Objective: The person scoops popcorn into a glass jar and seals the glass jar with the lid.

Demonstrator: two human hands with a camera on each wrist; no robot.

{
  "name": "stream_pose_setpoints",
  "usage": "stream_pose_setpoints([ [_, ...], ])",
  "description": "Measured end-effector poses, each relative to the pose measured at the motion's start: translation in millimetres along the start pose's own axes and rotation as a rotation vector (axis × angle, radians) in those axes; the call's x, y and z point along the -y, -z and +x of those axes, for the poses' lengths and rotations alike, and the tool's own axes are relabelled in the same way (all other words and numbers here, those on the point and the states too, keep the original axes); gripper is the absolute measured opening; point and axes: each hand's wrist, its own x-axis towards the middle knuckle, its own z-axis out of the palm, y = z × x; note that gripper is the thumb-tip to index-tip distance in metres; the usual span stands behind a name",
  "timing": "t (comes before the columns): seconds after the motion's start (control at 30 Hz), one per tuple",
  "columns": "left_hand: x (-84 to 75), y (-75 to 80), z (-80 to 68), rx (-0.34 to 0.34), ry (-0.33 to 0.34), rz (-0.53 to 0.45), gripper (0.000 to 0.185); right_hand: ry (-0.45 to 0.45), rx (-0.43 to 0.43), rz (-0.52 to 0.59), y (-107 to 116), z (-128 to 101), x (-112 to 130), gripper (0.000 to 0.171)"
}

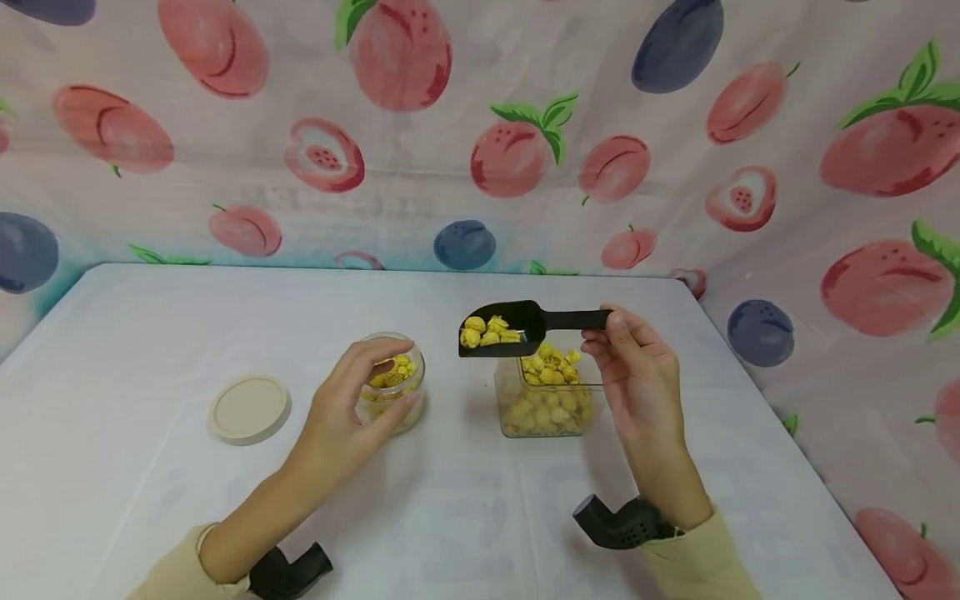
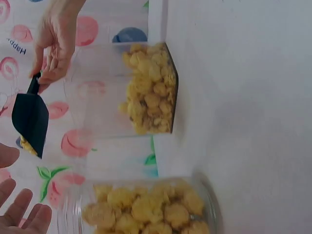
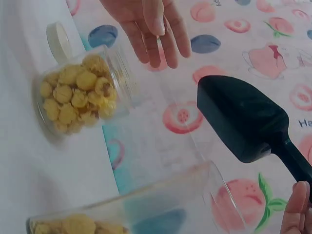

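- Right now the right hand [image 1: 637, 383] pinches the handle of a black scoop [image 1: 517, 327] with its fingers and thumb.
- Yellow puffed snacks [image 1: 491, 330] sit in the bowl of the scoop.
- It hangs in the air over the square clear tub [image 1: 547, 396], which is partly full of the same yellow bits.
- It looks like the carrying step: the load is up and out of the tub, and the round jar [image 1: 393, 383] is to its left, near but apart.
- The left hand [image 1: 352, 408] is at the jar. From the head view the fingers curl around its rim and side. The wrist views show the fingers loose, so I cannot tell how tight this grip is.
- The jar stands upright on the white counter [image 1: 150, 500] and already has some snacks in it.
- I think the next move needs the scoop kept level on its way, then tipped right above the jar mouth.
- A round cream lid [image 1: 250, 408] lies flat on the counter, well left of the jar.
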Motion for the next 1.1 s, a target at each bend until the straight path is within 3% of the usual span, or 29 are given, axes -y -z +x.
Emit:
stream_pose_setpoints([
  [0.17,8.6,14.0,-3.3,-0.052,-0.022,0.017,0.054,-0.012,0.018,-0.015,-6,-7,-4,0.013],
  [0.3,14.5,21.1,-7.1,-0.07,0.005,0.037,0.056,-0.001,0.041,-0.025,-11,-12,-7,0.011],
  [0.5,24.6,26.4,-12.9,-0.057,0.101,0.082,0.06,0.012,0.038,-0.071,-18,-18,-13,0.011],
  [0.77,38.7,31.3,-20.1,0.026,0.271,0.074,0.065,-0.009,0.059,-0.154,-26,-26,-19,0.018],
  [1.1,45.8,29.9,-21.4,0.054,0.363,-0.019,0.062,-0.033,0.089,-0.223,-32,-33,-26,0.014],
])
